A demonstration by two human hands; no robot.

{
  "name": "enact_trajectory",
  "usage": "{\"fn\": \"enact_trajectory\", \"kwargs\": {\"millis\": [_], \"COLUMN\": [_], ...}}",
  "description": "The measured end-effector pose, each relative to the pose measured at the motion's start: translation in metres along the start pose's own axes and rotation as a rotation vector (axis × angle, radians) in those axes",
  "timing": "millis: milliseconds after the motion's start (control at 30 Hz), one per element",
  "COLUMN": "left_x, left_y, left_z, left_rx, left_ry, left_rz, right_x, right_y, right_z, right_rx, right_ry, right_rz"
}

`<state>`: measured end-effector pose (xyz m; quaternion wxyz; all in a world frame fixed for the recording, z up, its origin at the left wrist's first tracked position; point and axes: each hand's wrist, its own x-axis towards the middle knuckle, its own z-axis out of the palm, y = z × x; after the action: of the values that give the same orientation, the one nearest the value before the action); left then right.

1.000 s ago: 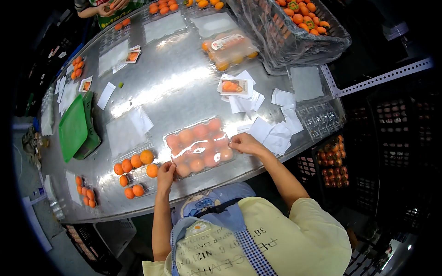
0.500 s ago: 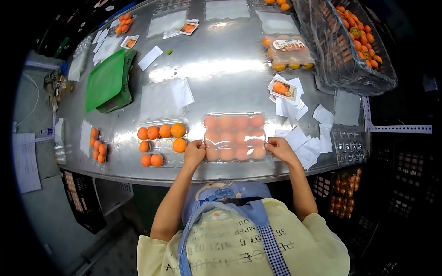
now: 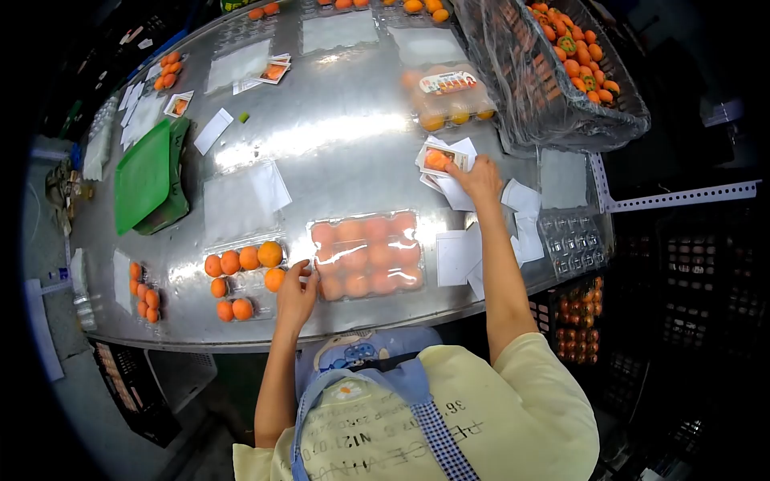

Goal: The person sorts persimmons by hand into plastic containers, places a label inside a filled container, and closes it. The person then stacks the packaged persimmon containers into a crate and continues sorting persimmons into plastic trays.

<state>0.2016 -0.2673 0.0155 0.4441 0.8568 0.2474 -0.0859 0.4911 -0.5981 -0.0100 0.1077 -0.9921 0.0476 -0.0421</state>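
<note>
- Lidded clear pack (image 3: 367, 255): lies close to the near edge of the metal table (image 3: 329, 172), well in from both ends; pale orange fruit shows through the lid.
- Left hand (image 3: 296, 293): fingers loosely bent, a narrow gap before the thumb, nothing visible held; located at the pack's left edge, contact uncertain.
- Right hand (image 3: 482, 178): extended toward the table's right edge, fingertips narrow and touching a printed card (image 3: 437, 159) on a pile of white slips (image 3: 455, 195); whether the card is gripped cannot be told.
- Hazard, paper: overlapping pieces could lift or slide together, owing to their untidy stacking.
- Hazard, fruit: the orange fruit (image 3: 275, 279) at the right side of an unlidded tray (image 3: 247, 287) lies just beside the left hand; a sideways knock might dislodge it.
- Hazard, lid: its closure is not discernible; if unfastened, tilting might open it.
- Counts: twelve fruit in the pack, in three rows of four; eight in the unlidded tray; one green container (image 3: 148, 176) near the left edge; one labelled pack (image 3: 449, 98) and one lined crate (image 3: 521, 96) toward the far right corner. Slips and crate fruit overlap too much to count.
</note>
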Motion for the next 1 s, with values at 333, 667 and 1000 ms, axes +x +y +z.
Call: {"fn": "enact_trajectory", "kwargs": {"millis": [333,667,1000], "left_x": [-0.009,-0.007,-0.012], "left_y": [0.002,0.009,0.13], "left_z": [-0.005,-0.007,-0.013], "left_rx": [-0.214,-0.246,0.055], "left_ry": [0.09,0.107,0.346], "left_rz": [-0.054,-0.012,0.653], "right_x": [0.02,0.002,-0.07], "right_y": [0.049,0.045,-0.048], "right_z": [0.03,0.013,-0.104], "right_rx": [0.569,0.613,0.916], "right_ry": [-0.109,0.422,0.033], "right_rz": [0.22,-0.062,-0.535]}}
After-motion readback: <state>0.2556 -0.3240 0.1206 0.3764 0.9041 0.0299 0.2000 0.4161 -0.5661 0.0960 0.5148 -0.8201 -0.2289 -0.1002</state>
